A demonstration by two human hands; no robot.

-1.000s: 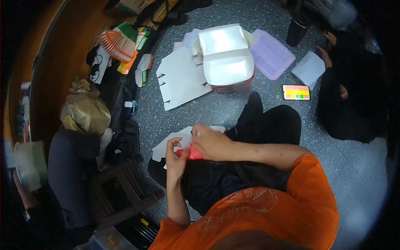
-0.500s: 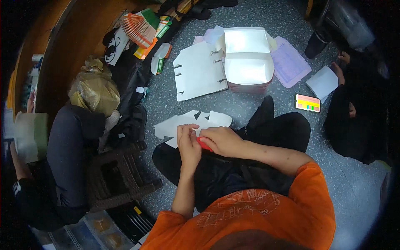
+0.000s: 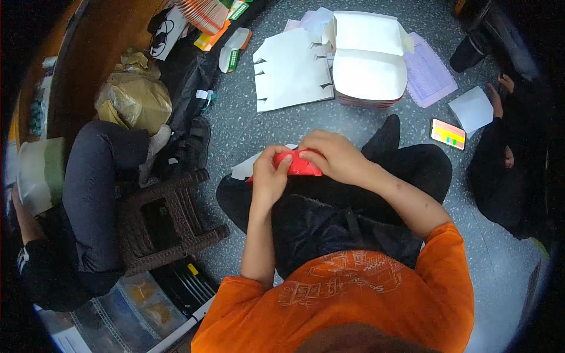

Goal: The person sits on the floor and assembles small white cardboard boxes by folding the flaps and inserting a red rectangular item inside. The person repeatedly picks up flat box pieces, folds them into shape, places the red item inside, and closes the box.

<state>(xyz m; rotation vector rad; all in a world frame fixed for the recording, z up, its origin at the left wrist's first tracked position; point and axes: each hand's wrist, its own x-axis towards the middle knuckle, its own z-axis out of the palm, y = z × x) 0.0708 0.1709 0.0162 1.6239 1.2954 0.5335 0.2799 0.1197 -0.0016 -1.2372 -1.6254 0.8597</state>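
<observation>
Over my crossed legs, a die-cut cardboard box blank [image 3: 303,165] is bent up, with its red face toward me. Part of its white side shows beyond my hands. My left hand [image 3: 271,175] is closed on its left part, thumb pressed to the red face. Farther right, my right hand [image 3: 336,155] grips the upper edge, fingers over the far side. Ahead on the floor lies a stack of flat white box blanks [image 3: 291,73]. Beside it stands a stack of formed boxes [image 3: 369,73], white inside, with lids raised.
A lit phone [image 3: 448,134] and a white sheet [image 3: 472,109] lie by a person in black at right. Lilac papers [image 3: 429,70] lie beside the boxes. At left are a brown stool [image 3: 159,226], a plastic-wrapped bundle [image 3: 138,100] and another person's grey-trousered leg [image 3: 97,200].
The blank has turned from mostly white side up to red face toward me. My right hand has moved right and up, and my hands are farther apart. The view has shifted slightly.
</observation>
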